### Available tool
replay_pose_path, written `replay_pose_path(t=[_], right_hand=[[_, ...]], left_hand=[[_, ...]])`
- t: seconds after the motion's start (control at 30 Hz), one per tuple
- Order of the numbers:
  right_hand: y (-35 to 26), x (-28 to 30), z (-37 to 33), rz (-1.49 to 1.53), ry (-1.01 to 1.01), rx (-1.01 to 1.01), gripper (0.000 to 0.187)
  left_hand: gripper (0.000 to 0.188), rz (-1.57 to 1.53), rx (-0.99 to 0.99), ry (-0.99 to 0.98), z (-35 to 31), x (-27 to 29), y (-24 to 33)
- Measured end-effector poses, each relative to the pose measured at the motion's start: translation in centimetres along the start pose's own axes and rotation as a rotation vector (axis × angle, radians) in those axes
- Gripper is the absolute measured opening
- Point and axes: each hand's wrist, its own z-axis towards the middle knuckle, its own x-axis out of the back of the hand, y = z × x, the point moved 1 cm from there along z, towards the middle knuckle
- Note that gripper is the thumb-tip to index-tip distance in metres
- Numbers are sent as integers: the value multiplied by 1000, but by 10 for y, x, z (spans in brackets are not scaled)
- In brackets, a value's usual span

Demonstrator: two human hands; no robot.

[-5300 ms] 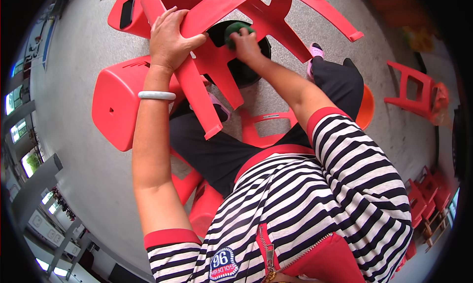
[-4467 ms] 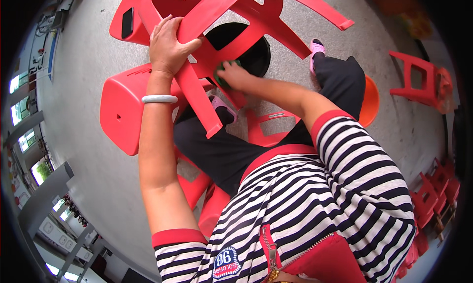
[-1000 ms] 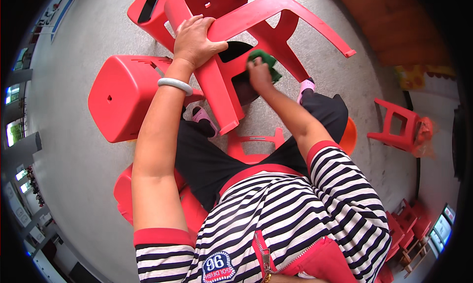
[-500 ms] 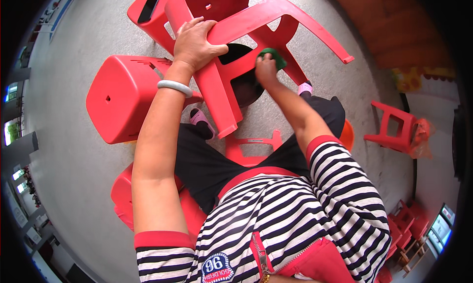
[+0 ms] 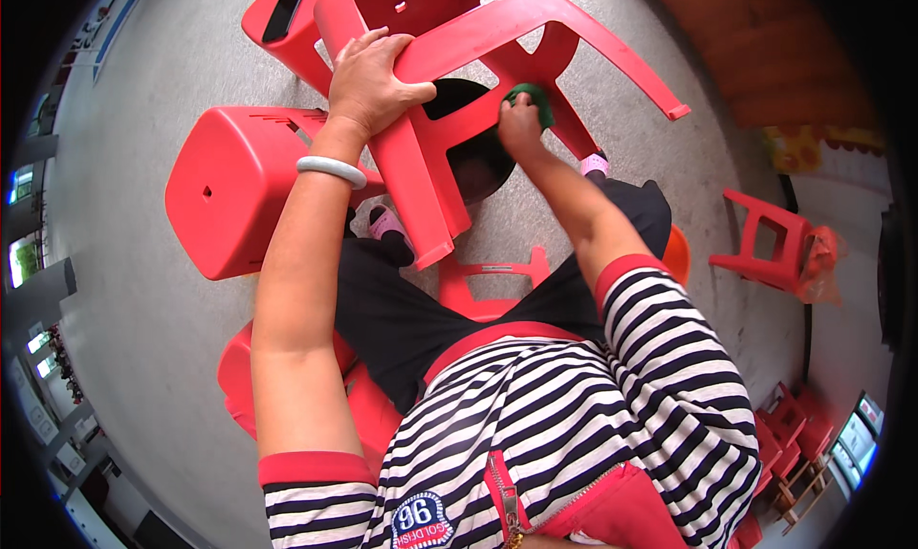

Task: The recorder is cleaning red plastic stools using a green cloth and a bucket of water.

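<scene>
Shifted rightward at upper centre, the cloth [image 5: 545,109] is clamped in the right hand [image 5: 519,125], the stool [image 5: 470,38] gripped by the left hand [image 5: 371,85], seemingly for steadiness.

Red stools [image 5: 239,190] on grey floor [image 5: 124,262]

Your left hand [image 5: 371,82] gripping a tipped red stool [image 5: 478,40], your right hand [image 5: 519,130] holding green cloth [image 5: 542,105] at its crossbar [image 5: 467,121], black tub [image 5: 483,166] below, phone [image 5: 283,15] far left
</scene>
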Motion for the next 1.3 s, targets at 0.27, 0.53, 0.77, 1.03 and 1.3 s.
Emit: replay_pose_path(t=[0.27, 0.53, 0.77, 1.03, 1.3], right_hand=[[-140, -22, -43, 824, -206, -153, 37], [-98, 42, -63, 769, -333, 253, 32], [-3, 151, -63, 1774, -708, -302, 39], [-27, 317, -75, 1339, 73, 442, 35], [-80, 327, -70, 744, 224, 431, 30]], left_hand=[[74, 1, -78, 60, 16, -13, 6], [73, 28, 12, 32, -12, 2, -22], [79, 60, 19, -30, -3, -3, -13], [82, 79, 10, 48, 3, -17, -18], [82, 9, 31, -101, 11, -14, -28]])
